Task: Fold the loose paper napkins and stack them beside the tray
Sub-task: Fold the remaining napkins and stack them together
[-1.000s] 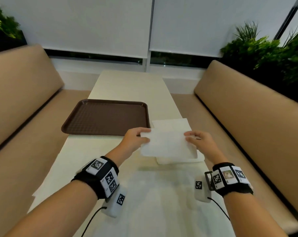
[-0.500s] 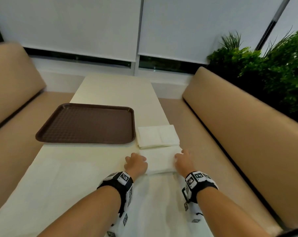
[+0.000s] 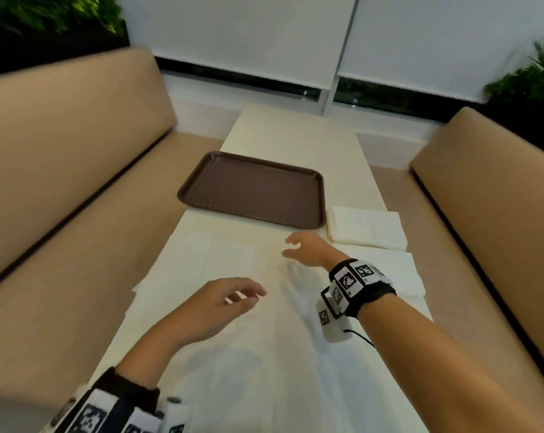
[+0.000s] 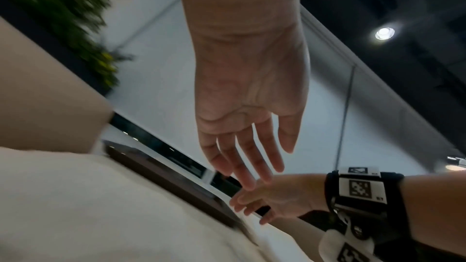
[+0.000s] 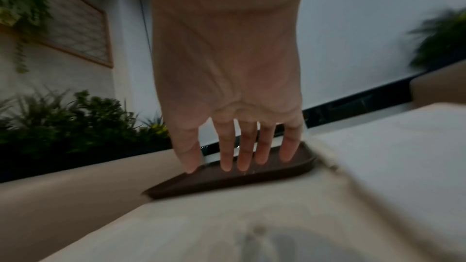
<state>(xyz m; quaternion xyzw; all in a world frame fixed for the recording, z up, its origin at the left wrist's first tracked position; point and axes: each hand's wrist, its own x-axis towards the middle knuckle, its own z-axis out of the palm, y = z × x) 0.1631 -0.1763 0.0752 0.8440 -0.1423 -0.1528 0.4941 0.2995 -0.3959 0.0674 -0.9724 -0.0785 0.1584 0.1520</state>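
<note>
Two long tan benches run down the sides, one on the left and one on the right. Between them stands the pale desk, long and narrow, going away from the person toward the window.

On the desk lies the brown tray. It is flat and nothing is in it. Just right of the tray, close to its near right corner, sits a stack of folded white napkins at the right edge of the desk. The stack lies neat and flat.

Nearer the person, loose napkins are spread flat over the desk. They are white like the desk, so their edges are hard to see. One more napkin lies flat on the right, just in front of the stack, partly under the right arm.

Both hands are up over the loose napkins and hold nothing. The right hand reaches to the left, just in front of the tray, with its fingers spread and a little bent. In the right wrist view the fingers point down with gaps between them. The left hand is closer to the person, palm down, fingers loose and apart. In the left wrist view its fingers hang straight and relaxed. Each wrist wears a black band with black and white squares.
</note>
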